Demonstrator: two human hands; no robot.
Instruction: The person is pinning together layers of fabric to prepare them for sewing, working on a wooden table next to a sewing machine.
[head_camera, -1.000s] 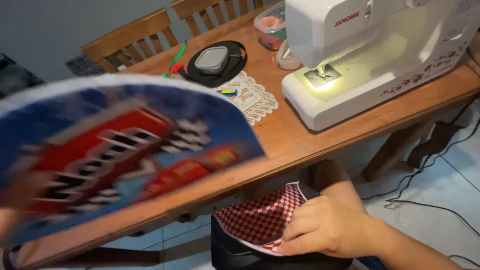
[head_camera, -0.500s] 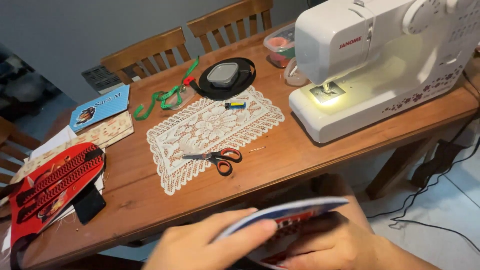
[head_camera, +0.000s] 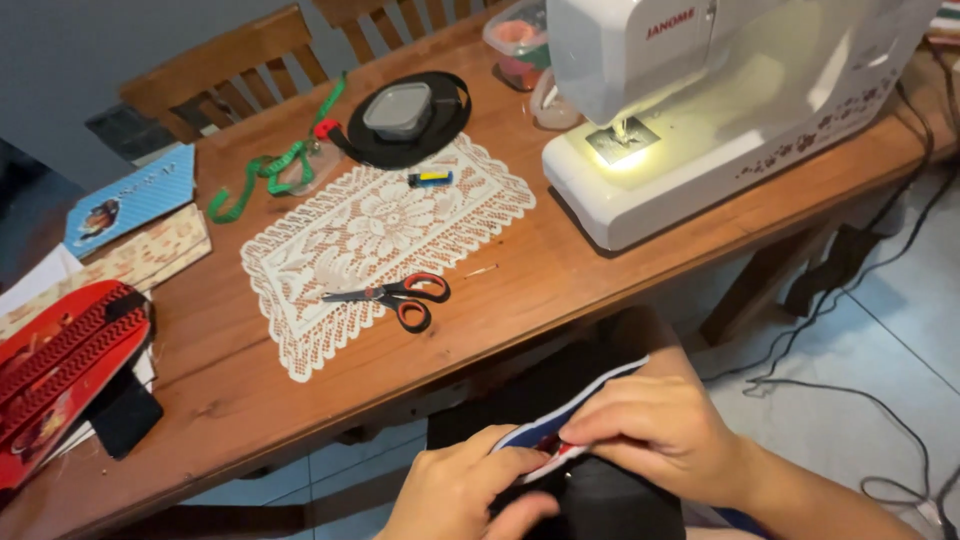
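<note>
Lowered since before, fabric piece (head_camera: 560, 430) is pinched by both hands' fingers (head_camera: 600, 428).

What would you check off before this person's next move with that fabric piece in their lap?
1. Both hands on the piece: ok. The left hand and right hand pinch the blue-edged fabric piece between their fingers.
2. Piece supported: ok, it rests over the dark cloth on the lap.
3. Scissors within sight: ok, lying closed on the lace mat, untouched.
4. Sewing machine ready: lamp lit, ok; whether it is threaded, cannot tell.
5. Layers of the piece lined up: cannot tell, the hands cover most of it.
6. Cables on the floor: not ok, loose beside the table leg.
</note>
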